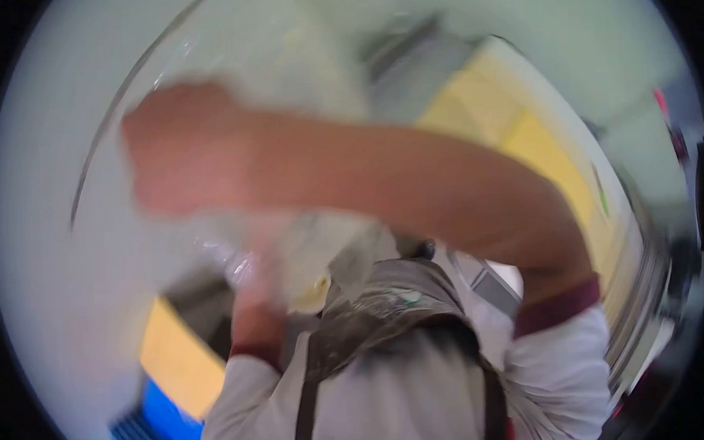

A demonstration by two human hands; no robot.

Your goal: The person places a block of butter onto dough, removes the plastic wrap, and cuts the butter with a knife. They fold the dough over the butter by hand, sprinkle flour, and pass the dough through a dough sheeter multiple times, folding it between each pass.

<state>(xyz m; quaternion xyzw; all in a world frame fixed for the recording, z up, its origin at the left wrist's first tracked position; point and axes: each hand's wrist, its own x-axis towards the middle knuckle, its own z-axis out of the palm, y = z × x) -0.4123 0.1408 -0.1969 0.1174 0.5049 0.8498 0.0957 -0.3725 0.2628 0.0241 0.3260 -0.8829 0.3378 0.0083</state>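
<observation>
My right arm reaches across the view to the left, and my right hand [183, 148] is closed in a blurred fist. Clear plastic [300, 74], like a large bag or sheet, spreads behind and around this fist, which appears to grip it. Below, my left hand [262, 258] is raised beside shiny folds of the same plastic. Motion smears its fingers, and the right forearm partly covers it. Something pale yellow [312, 295] shows low near the plastic, too blurred to name.
A yellow surface with a white edge [555, 158] stands at the right. Lower left are a yellow-orange panel [178, 354] and a blue object [169, 416]. A brown, smudged apron [401, 296] covers my front. A pale wall [50, 230] fills the left.
</observation>
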